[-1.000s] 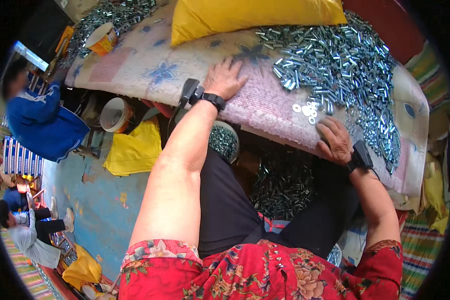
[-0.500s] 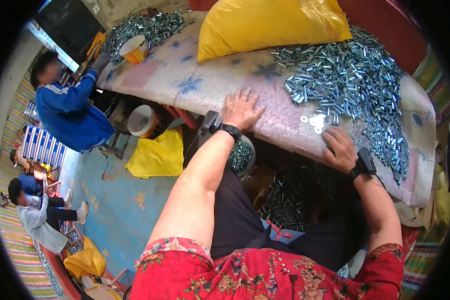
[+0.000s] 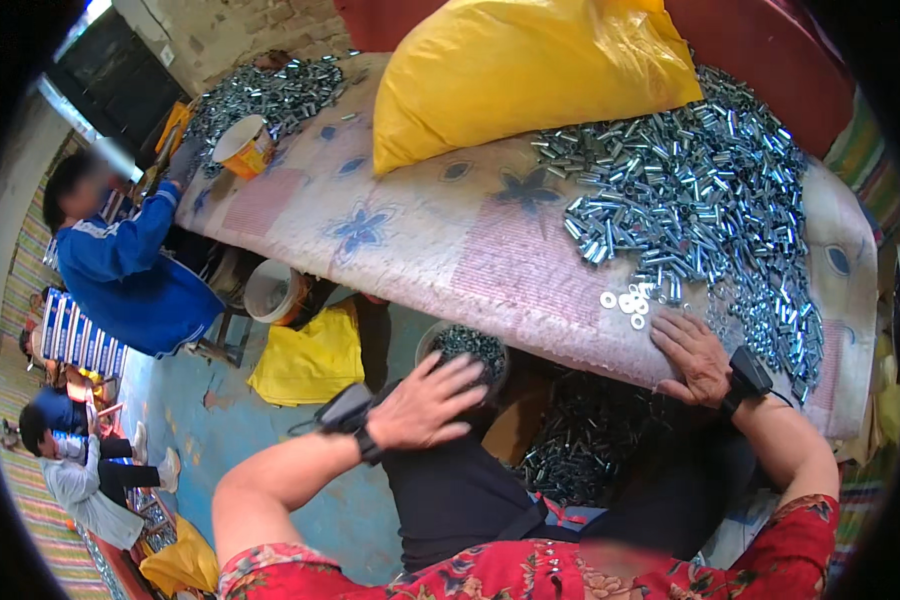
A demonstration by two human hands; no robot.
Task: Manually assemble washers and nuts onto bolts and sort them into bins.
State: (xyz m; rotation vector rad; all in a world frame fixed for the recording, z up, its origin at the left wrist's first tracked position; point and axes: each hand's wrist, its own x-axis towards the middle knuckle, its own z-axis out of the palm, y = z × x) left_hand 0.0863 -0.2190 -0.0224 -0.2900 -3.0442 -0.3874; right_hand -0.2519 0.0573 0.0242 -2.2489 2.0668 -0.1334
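Note:
My left hand (image 3: 428, 402) is open with its fingers spread, over my left thigh and just beside a bucket (image 3: 503, 372) of small metal parts. Nothing is in it. At the table's near edge, my right hand (image 3: 694, 357) lies with its fingers stretched out, holding nothing visible. Close to its fingertips sit several pale flat washers (image 3: 628, 302). Beyond them spreads a big heap of shiny metal sleeves (image 3: 685, 190), and smaller metal pieces (image 3: 770, 320) trail down its right side. The table is covered with a flowered, padded cloth (image 3: 410, 260).
A full yellow sack (image 3: 535, 75) lies on the table. Under the table is a dark heap of metal parts (image 3: 580, 460). Further left are a yellow cloth or bag (image 3: 310, 358), a white bucket (image 3: 270, 290), a person in blue (image 3: 135, 270) and a seated person (image 3: 80, 470).
My left hand has left the cloth and drawn back toward me, over my thigh. The right hand stays at the table edge near the washers. The view has shifted slightly.

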